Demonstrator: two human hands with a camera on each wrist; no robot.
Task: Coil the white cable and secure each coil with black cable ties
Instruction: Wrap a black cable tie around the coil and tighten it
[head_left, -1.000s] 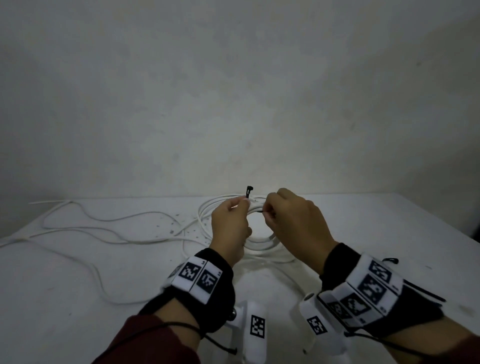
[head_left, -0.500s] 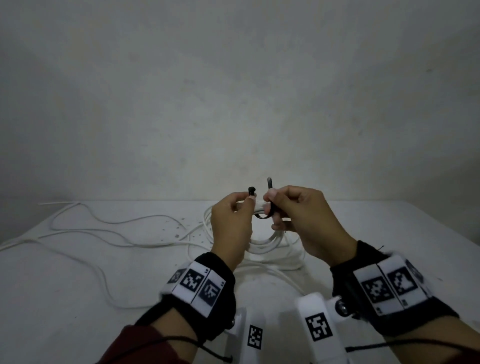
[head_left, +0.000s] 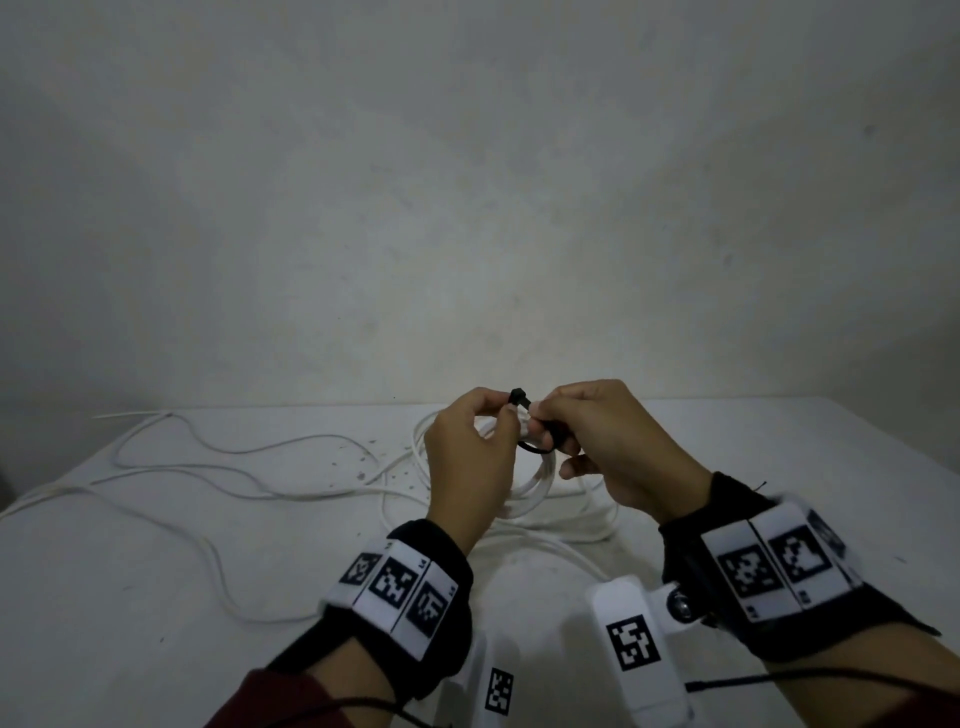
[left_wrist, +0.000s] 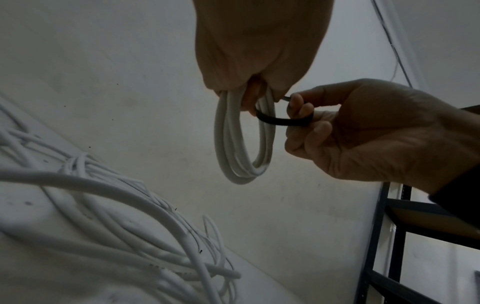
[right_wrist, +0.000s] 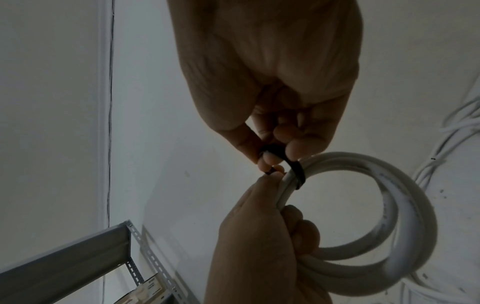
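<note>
My left hand (head_left: 475, 441) grips a small coil of white cable (left_wrist: 242, 142) held up above the table; the coil (right_wrist: 405, 232) hangs below its fingers. A black cable tie (left_wrist: 283, 121) loops around the coil's strands (right_wrist: 296, 170). Its head (head_left: 518, 397) sticks up between my two hands. My right hand (head_left: 602, 441) pinches the tie's strap between thumb and fingers (right_wrist: 270, 162), right beside the left hand's fingertips. The tie's tip is hidden by the fingers.
The remaining white cable (head_left: 249, 467) lies in loose loops across the white table (head_left: 104, 597), piled under my hands (left_wrist: 116, 216). A wall stands just behind the table. A dark metal shelf (left_wrist: 389, 236) is to the right, a grey shelf frame (right_wrist: 78, 257) to the left.
The upright end of the tie has come down; my right hand has bent the strap into a loop beside the coil. Both hands stay close together above the table.
</note>
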